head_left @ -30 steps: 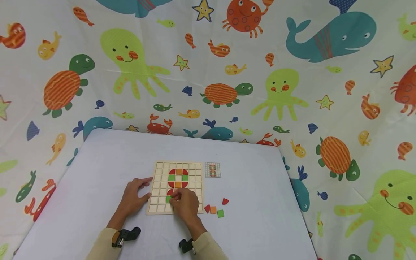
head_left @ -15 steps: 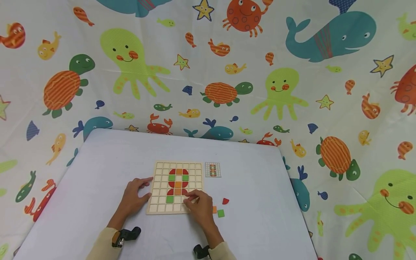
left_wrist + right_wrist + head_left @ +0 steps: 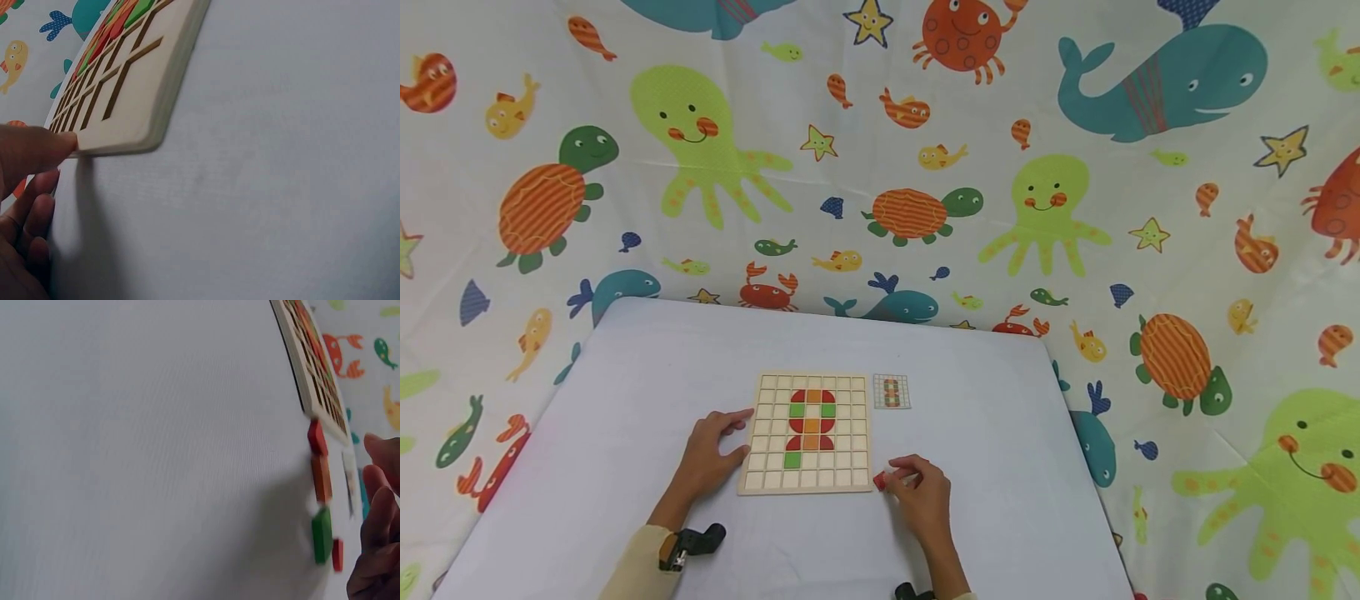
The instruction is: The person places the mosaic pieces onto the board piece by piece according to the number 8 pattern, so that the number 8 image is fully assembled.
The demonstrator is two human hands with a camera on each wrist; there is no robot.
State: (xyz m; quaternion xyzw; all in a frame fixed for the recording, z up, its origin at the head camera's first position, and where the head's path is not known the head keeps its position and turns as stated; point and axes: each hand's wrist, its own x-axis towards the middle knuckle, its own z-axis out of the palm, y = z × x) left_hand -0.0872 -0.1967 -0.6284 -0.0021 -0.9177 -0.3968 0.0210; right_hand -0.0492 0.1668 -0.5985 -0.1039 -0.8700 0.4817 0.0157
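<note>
My left hand touches the left edge of a wooden grid board with thumb and index finger. In the left wrist view the thumb lies against the board's rim. Red, orange and green pieces sit in the middle cells, with a single green square lowest. My right hand hovers over loose blocks right of the board, fingers bent and holding nothing. The right wrist view shows a red block, an orange block, a green block and another red block beneath it.
A small pattern card lies beside the board's upper right corner. White cloth covers the table. Behind it hangs a curtain printed with sea animals. Each wrist wears a black camera.
My right hand has moved right, off the board to the loose blocks, and uncovered a red piece at the right of the lower red-orange row. The left hand has stayed still.
</note>
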